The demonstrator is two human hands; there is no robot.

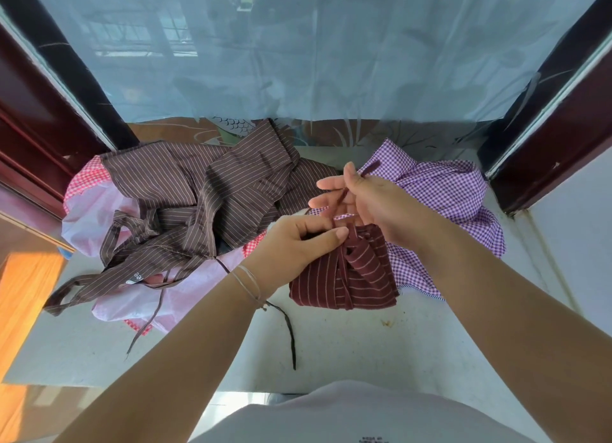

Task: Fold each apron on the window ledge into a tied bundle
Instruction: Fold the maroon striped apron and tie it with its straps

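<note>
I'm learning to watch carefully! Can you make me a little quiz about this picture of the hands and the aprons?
1. True or false: the folded dark red striped apron bundle lies on the white window ledge.
2. Which apron lies unfolded at the left? A) brown pinstriped apron B) green one C) yellow one
3. Fill in: the right hand pinches a thin ____ while the left hand holds the bundle.

Key: 1 true; 2 A; 3 strap. The purple checked apron waits behind.
</note>
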